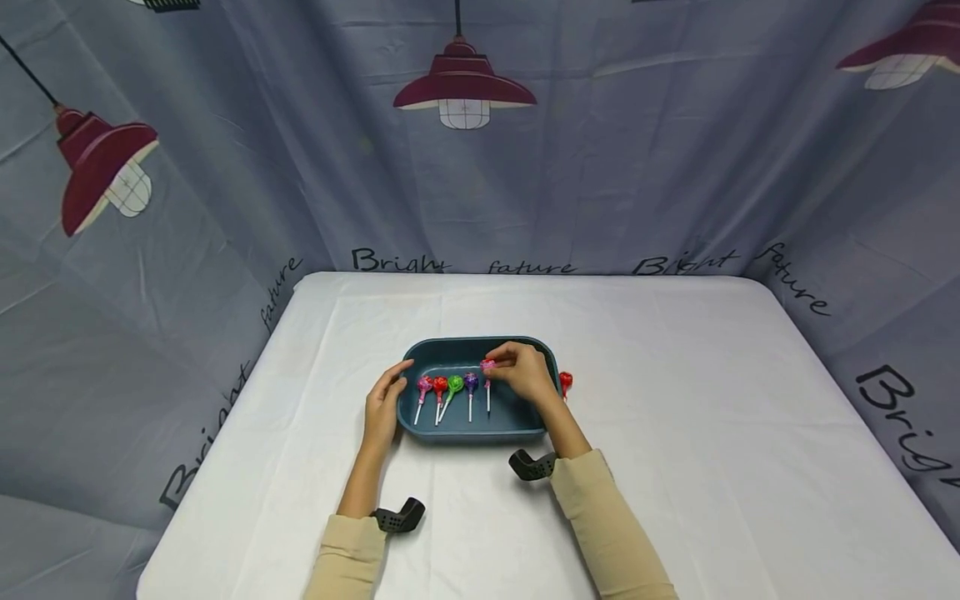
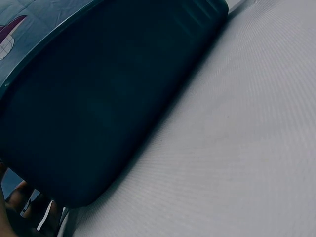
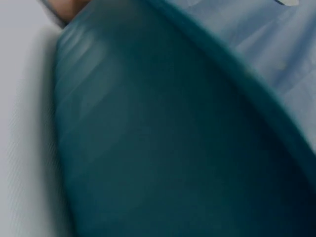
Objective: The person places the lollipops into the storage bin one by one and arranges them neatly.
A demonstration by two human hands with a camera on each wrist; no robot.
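Note:
A dark teal tray (image 1: 480, 436) lies on the white-covered table. Inside it, side by side with sticks toward the person, are a pink lollipop (image 1: 425, 384), a red lollipop (image 1: 440, 385), a green lollipop (image 1: 454, 384) and a purple lollipop (image 1: 471, 382). Over the tray's right half, my right hand (image 1: 525, 372) pinches another pink lollipop (image 1: 487, 366) by its head, stick pointing down. My left hand (image 1: 383, 404) rests against the tray's left end with fairly straight fingers. The left wrist view shows fingers (image 2: 37, 207) beside the tray's corner; the right wrist view shows mainly its outer wall (image 3: 148, 148).
Just outside the tray's right side lies a red lollipop (image 1: 566, 380), partly hidden by the right forearm. White cloth (image 1: 712, 400) covers the table around the tray. A grey-blue curtain (image 1: 570, 183) printed with lamps hangs behind. Each wrist wears a black camera mount (image 1: 400, 516).

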